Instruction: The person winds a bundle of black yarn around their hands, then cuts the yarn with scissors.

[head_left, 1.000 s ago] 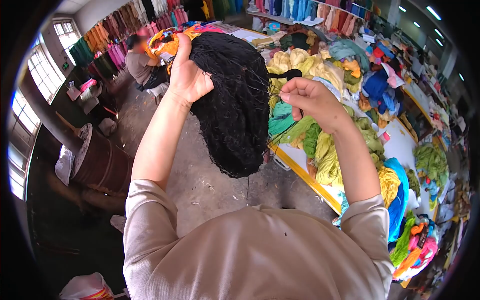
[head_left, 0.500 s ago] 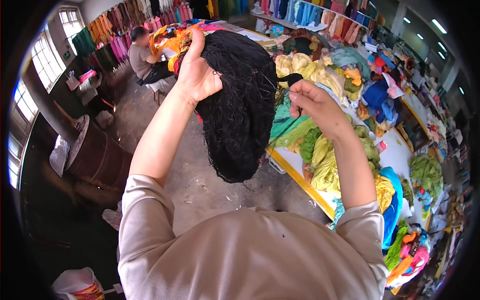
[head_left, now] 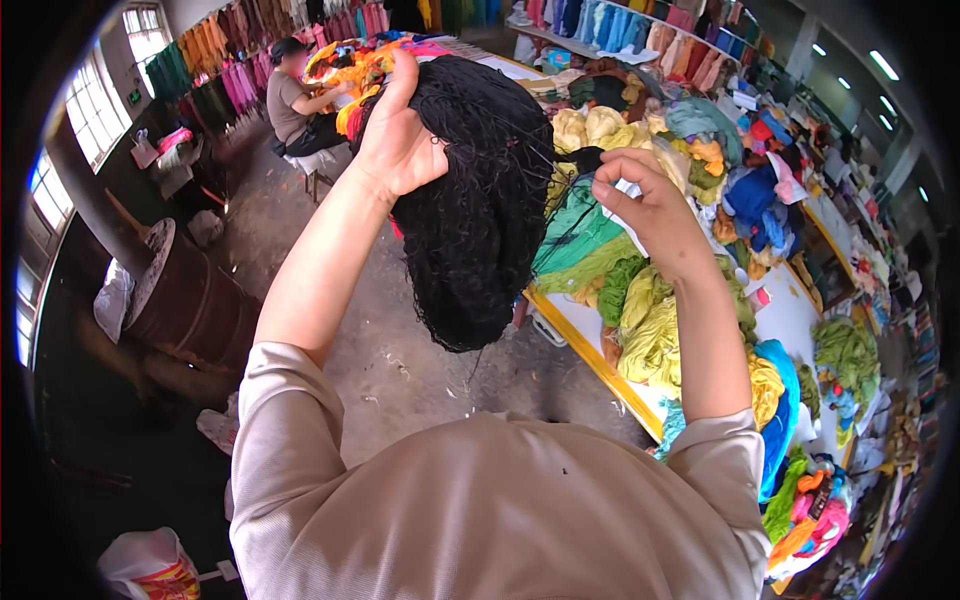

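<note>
A thick hank of black yarn (head_left: 475,210) hangs in front of me, loose threads sticking out along its surface. My left hand (head_left: 405,145) supports it near the top, thumb pointing up and the other fingers hidden inside or behind the yarn. To the right of the hank, my right hand (head_left: 650,210) is closed in a pinch, with fine black threads running from the hank toward its fingertips. Green yarn (head_left: 575,235) lies on the table below and behind that hand.
A white table with a yellow edge (head_left: 590,365) carries heaps of yellow (head_left: 655,340), blue (head_left: 750,190) and other coloured yarn. A rusty drum (head_left: 195,300) stands at left. Farther back, a seated person (head_left: 297,105) works at orange yarn. Coloured hanks (head_left: 245,40) hang along the wall.
My right hand has shifted slightly right, away from the hank, and thin threads now show across the gap. The hank has risen a little. The seated person's arm now reaches farther forward.
</note>
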Motion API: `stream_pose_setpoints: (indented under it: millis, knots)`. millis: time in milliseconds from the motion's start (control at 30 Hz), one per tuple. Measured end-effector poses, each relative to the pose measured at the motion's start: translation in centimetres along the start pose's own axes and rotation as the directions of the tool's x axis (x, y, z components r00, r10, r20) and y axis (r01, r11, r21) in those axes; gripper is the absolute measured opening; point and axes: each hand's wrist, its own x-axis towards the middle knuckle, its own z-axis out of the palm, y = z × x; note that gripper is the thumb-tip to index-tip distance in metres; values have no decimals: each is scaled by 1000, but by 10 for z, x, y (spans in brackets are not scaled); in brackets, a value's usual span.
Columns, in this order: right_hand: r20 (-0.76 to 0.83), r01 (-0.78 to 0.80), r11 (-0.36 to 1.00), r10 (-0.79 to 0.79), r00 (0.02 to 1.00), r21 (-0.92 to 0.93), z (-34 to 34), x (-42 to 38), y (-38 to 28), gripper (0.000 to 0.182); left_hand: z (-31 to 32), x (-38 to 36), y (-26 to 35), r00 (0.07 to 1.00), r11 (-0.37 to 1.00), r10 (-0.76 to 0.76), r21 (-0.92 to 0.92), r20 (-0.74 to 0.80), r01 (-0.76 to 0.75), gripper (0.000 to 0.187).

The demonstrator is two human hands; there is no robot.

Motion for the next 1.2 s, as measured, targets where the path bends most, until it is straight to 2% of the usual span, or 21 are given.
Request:
stream_pose_setpoints:
  millis: [100, 133, 167, 300, 400, 467, 500, 567, 600, 667, 700, 800, 1000, 1200]
  knots:
    - [54, 10, 994, -4, 999, -111, -1, 1, -3, 11, -2, 0, 0, 1000, 1000, -5, 2, 3, 5, 89]
    - [99, -81, 991, 70, 993, 110, 1, 1, -4, 11, -1, 0, 0, 1000, 1000, -6, 4, 1, 6, 89]
    - [158, -176, 931, 131, 979, 320, 1, 1, -5, 11, -1, 0, 0, 1000, 1000, -6, 3, 1, 6, 89]
    - [210, -215, 929, 156, 965, 302, -5, -1, -6, 11, -2, 1, -1, 1000, 1000, 13, 15, -2, -13, 88]
    - [241, -245, 946, 192, 951, 212, -9, -4, -4, 12, -5, 1, 1, 999, 998, 40, 41, -4, -40, 86]
    - [366, -280, 960, 260, 894, 3, -16, -6, 1, 15, -7, 0, 2, 998, 997, 58, 56, -8, -57, 85]
    - [367, -281, 960, 261, 893, 2, -17, -8, 5, 15, -8, 0, 3, 997, 995, 78, 71, -19, -77, 84]
    - [359, -237, 955, 161, 920, 179, -16, -13, 16, 17, -11, -3, 2, 994, 991, 105, 84, -32, -102, 82]
    - [361, -236, 956, 160, 919, 177, -17, -14, 16, 17, -13, -3, 0, 992, 990, 115, 91, -47, -111, 81]
    - [379, -274, 868, 109, 919, 414, -18, -15, 14, 17, -15, -5, -1, 990, 988, 125, 96, -63, -119, 79]
    - [379, -276, 868, 112, 919, 412, -20, -15, 10, 17, -15, -5, -1, 991, 989, 119, 92, -69, -112, 78]
    - [396, -396, 673, 163, 904, 625, -20, -14, -6, 16, -14, -7, -4, 989, 986, 130, 115, -68, -122, 75]
    - [339, -390, 664, 213, 916, 638, -12, -7, -33, 16, -19, -9, -6, 983, 981, 167, 111, -79, -158, 70]
    - [331, -371, 706, 202, 922, 603, -17, -2, -25, 18, -20, -14, -4, 985, 984, 160, 90, -66, -154, 69]
